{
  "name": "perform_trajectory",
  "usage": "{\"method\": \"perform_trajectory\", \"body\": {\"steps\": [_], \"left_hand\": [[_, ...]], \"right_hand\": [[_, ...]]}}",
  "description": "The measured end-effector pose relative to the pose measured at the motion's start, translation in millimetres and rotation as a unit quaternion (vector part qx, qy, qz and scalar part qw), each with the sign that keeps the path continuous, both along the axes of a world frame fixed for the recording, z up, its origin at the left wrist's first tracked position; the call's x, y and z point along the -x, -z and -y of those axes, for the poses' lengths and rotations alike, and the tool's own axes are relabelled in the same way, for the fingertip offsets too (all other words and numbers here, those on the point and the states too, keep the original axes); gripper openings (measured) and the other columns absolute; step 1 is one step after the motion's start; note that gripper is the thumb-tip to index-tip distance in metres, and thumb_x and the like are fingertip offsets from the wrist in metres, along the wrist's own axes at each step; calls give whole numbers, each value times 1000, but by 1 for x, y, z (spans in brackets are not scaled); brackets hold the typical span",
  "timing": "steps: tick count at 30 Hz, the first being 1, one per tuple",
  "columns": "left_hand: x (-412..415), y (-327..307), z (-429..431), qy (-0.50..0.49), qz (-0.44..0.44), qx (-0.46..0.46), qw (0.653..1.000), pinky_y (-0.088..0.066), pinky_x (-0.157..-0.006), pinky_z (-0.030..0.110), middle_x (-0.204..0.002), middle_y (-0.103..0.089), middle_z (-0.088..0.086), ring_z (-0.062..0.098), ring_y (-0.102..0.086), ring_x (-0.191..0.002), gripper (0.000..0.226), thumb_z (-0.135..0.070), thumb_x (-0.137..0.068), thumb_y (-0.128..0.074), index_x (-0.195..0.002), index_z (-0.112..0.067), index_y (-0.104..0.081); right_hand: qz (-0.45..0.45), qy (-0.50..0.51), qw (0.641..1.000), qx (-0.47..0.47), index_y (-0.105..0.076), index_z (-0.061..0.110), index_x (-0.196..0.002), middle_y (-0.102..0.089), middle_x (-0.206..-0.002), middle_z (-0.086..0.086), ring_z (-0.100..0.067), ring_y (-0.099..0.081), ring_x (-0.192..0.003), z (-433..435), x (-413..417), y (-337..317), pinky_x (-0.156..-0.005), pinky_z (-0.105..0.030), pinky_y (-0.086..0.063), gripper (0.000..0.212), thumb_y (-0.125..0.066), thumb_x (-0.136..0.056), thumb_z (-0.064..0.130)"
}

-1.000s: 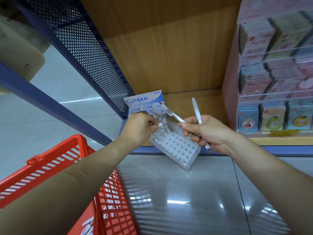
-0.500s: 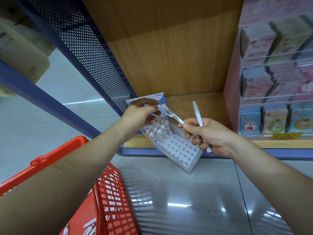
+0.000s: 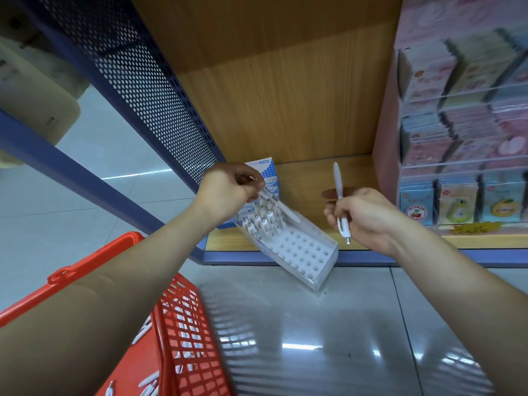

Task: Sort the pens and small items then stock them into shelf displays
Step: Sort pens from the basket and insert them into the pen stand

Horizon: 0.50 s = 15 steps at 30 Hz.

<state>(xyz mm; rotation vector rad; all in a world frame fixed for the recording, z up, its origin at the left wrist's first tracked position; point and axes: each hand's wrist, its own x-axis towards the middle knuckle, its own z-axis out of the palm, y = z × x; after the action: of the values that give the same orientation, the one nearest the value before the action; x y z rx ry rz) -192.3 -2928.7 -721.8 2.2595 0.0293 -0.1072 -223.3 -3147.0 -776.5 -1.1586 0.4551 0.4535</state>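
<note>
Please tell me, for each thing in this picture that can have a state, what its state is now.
left hand: pinches a pen at its upper end.
pen: slanted, lower end down at the pen tray.
right hand: holds a second pen.
second pen: nearly upright, metal tip down.
pen tray: tilted, back rows filled, front holes empty.
red basket: holds loose pens.

Tray [image 3: 300, 252] on shelf [image 3: 308, 175] (basket [image 3: 185, 324] lower left)

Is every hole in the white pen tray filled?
No, the white plastic tray holds pens only in its far rows; nearer holes are empty.
</note>
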Motion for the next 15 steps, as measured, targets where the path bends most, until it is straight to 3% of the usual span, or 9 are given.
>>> {"method": "perform_trajectory", "body": {"steps": [2, 3, 5, 6, 8, 12, 15], "left_hand": [[3, 8, 2, 26, 22, -51, 998, -58, -72, 38, -69, -70, 8, 26, -69, -68, 14, -11, -82, -71, -73, -22, -69], [4, 12, 3, 42, 35, -83, 995, -57, -71, 37, -69, -71, 6, 24, -68, -69, 12, -15, -81, -71, -73, -23, -69], [8, 17, 5, 78, 65, -162, 981, -52, -71, 31, -71, -71, 0, 18, -66, -70, 4, -23, -82, -71, -79, -22, -72], [10, 19, 6, 93, 82, -192, 973, -50, -71, 30, -73, -70, -1, 17, -65, -72, 6, -25, -83, -70, -83, -21, -73], [13, 25, 9, 119, 99, -217, 964, -48, -69, 29, -75, -70, 0, 15, -63, -73, 11, -27, -86, -67, -88, -18, -74], [15, 37, 12, 147, 105, -240, 954, -43, -60, 30, -68, -66, 0, 16, -58, -67, 14, -26, -88, -64, -85, -15, -72], [13, 40, 13, 150, 115, -240, 952, -42, -61, 32, -67, -65, 2, 18, -56, -66, 16, -27, -88, -64, -83, -14, -71]], "right_hand": [[-3, -20, 999, -32, -55, 6, -115, -59, -87, -15, -21, -63, -69, -2, 3, -2, -61, -27, -58, 26, -47, -94, -7], [-2, -39, 999, -17, -56, 14, -115, -61, -85, -12, -17, -61, -62, -3, 4, -4, -53, -24, -56, 23, -51, -97, 2], [8, -61, 997, 40, -59, 18, -112, -58, -74, -6, -9, -44, -46, -4, 4, -3, -35, -15, -35, 15, -53, -98, 15], [12, -60, 996, 65, -62, 16, -108, -54, -70, -4, -7, -35, -44, -3, 2, -1, -34, -15, -25, 13, -53, -98, 19], [12, -51, 994, 99, -64, 8, -97, -50, -68, -3, -7, -29, -45, -1, 0, 1, -36, -17, -18, 16, -53, -96, 19], [9, -31, 995, 99, -59, 6, -84, -50, -69, -5, -9, -36, -49, -1, -1, 2, -39, -18, -24, 11, -52, -93, 9], [33, -16, 996, 84, -64, 8, -86, -50, -67, -3, -10, -45, -53, -3, 0, 4, -42, -18, -31, 6, -61, -90, 5]]}}
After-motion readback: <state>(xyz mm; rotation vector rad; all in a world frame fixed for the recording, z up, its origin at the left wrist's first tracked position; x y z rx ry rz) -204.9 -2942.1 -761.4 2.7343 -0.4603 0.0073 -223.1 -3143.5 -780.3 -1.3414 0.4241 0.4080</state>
